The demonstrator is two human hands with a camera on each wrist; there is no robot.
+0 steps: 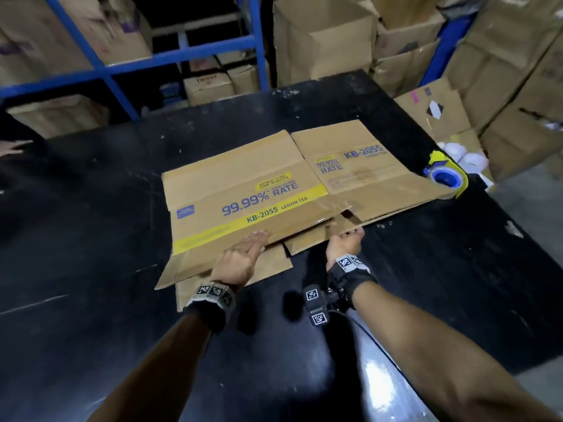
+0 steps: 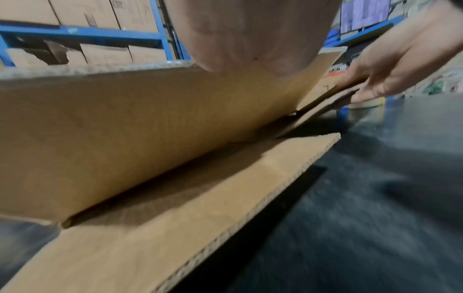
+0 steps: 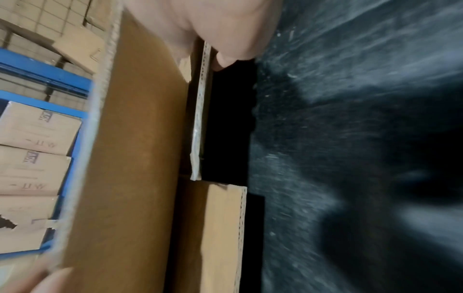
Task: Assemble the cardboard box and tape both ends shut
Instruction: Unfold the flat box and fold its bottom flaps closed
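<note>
A flattened cardboard box (image 1: 243, 190) printed "99.99% RATE, KB-2055 LEMON TEA" lies on the black table (image 1: 91, 239). My left hand (image 1: 243, 254) holds its near left flap, with straight fingers on top and the thumb side underneath. The left wrist view shows that upper flap (image 2: 125, 128) lifted off the lower flap. My right hand (image 1: 347, 242) grips the near edge of the right flaps, which is also visible in the left wrist view (image 2: 391, 65). A yellow and blue tape dispenser (image 1: 444, 176) sits at the table's right edge, touching the box's far right corner.
Blue racking (image 1: 170, 56) with stacked cartons stands behind the table. More cartons are piled at the back right, among them an open one with white items (image 1: 469, 159). Another person's hand (image 1: 12, 147) shows at the left edge. The floor lies right of the table.
</note>
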